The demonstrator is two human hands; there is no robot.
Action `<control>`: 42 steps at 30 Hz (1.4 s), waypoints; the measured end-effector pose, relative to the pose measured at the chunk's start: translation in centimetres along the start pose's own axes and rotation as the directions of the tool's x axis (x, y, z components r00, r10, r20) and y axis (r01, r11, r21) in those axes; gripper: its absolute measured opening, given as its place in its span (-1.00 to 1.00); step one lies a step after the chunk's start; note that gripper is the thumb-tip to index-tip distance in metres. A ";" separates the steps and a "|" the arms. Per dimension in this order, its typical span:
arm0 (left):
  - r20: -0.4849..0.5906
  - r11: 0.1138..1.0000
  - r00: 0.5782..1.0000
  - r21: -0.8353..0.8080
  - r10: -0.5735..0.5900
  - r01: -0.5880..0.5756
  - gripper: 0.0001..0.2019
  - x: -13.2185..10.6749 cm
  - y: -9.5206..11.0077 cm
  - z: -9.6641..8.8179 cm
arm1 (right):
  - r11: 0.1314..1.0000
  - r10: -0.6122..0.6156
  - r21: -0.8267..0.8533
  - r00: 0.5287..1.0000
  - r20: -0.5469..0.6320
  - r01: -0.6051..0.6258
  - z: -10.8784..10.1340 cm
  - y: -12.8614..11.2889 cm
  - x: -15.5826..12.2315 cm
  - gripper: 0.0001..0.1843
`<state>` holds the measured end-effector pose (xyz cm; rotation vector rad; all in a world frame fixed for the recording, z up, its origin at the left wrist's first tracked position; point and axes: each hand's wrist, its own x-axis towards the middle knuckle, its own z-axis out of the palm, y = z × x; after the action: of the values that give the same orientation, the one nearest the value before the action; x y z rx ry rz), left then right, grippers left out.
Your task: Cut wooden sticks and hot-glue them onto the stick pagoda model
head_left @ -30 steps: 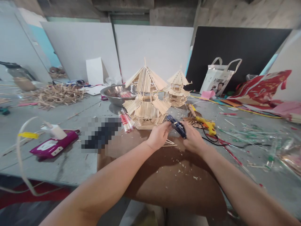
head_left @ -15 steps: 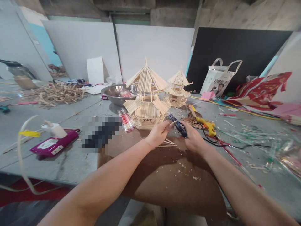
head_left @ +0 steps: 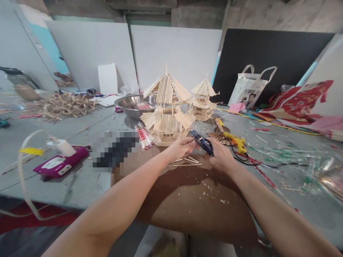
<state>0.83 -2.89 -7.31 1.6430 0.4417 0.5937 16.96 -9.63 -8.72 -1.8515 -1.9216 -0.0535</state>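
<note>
At the centre of the frame, the right hand (head_left: 222, 157) is wrapped around a dark blue hand tool (head_left: 203, 143), which slants from upper left to lower right. The left hand (head_left: 179, 148) is just left of the tool's upper end, thumb and fingers pressed together; I cannot tell what, if anything, they pinch.

The tool looks stiff and solid, probably the heaviest thing within these hands' reach; a grip low on its body, clear of the upper end, should suit it best.

Just below the left hand, a few thin sticks (head_left: 187, 165) lie on a brown board (head_left: 171, 207) among pale crumbs. They look light, dry and stiff, likely to snap if bent, so a fingertip hold near the middle should do.

Above the left hand stands a stick house (head_left: 167, 123), probably light but fragile at its roof edges and thin posts; its base would be the safer hold. A yellow glue gun (head_left: 241, 145) lies to the right of the right hand.
</note>
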 end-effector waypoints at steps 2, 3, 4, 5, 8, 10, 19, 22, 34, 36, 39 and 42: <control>0.041 0.993 0.998 -0.105 -0.057 0.061 -0.70 -0.1 0.1 -0.1 | 1.000 0.004 -0.009 1.000 0.006 -0.004 -0.1 -0.1 0.0 -0.55; 0.061 0.985 0.995 -0.143 -0.084 0.092 -0.71 -0.2 0.1 -0.1 | 1.000 0.004 -0.011 1.000 0.006 -0.004 -0.2 -0.2 0.0 -0.55; 0.081 0.978 0.991 -0.173 -0.107 0.120 -0.72 -0.2 0.1 -0.2 | 1.000 0.004 -0.014 1.000 0.004 -0.004 -0.2 -0.2 0.0 -0.55; 0.100 0.970 0.987 -0.195 -0.126 0.143 -0.73 -0.3 0.1 -0.3 | 1.000 0.004 -0.016 1.000 0.003 -0.004 -0.2 -0.2 0.0 -0.55; 0.148 0.952 0.977 -0.240 -0.157 0.189 -0.76 -0.3 0.0 -0.5 | 1.000 0.002 -0.019 1.000 0.004 -0.001 -0.2 -0.2 0.0 -0.55; 0.179 0.942 0.969 -0.261 -0.168 0.212 -0.78 -0.3 -0.1 -0.7 | 1.000 -0.007 -0.017 1.000 0.014 0.007 -0.1 -0.2 0.0 -0.54; 0.270 0.909 0.943 -0.312 -0.194 0.276 -0.78 -0.2 -0.3 -1.3 | 0.999 -0.038 -0.027 0.999 0.038 0.039 -0.1 -0.3 -0.3 -0.62; 0.260 0.905 0.945 -0.320 -0.200 0.280 -0.78 -0.2 -0.2 -1.2 | 0.999 -0.041 -0.030 0.998 0.053 0.042 -0.1 -0.3 -0.3 -0.65; 0.111 0.925 0.973 -0.305 -0.201 0.226 -0.73 -0.1 0.0 -0.4 | 0.996 0.029 -0.091 0.998 0.064 -0.023 0.0 -0.5 0.0 -0.80; 0.065 0.936 0.979 -0.288 -0.194 0.205 -0.72 0.0 0.0 -0.1 | 0.994 0.044 -0.107 0.996 0.073 -0.036 0.0 -0.4 0.1 -0.81; -0.003 0.953 0.984 -0.249 -0.180 0.174 -0.71 0.1 -0.1 0.2 | 0.985 0.095 -0.148 0.993 0.071 -0.084 0.1 -0.3 0.2 -0.78; -0.066 0.966 0.985 -0.215 -0.161 0.144 -0.72 0.2 -0.4 0.4 | 0.967 0.174 -0.201 0.982 0.076 -0.156 0.1 -0.2 0.4 -0.72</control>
<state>1.30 -3.03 -7.72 1.3740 0.5433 0.5742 16.75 -9.20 -8.58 -2.1737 -1.8719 -0.1062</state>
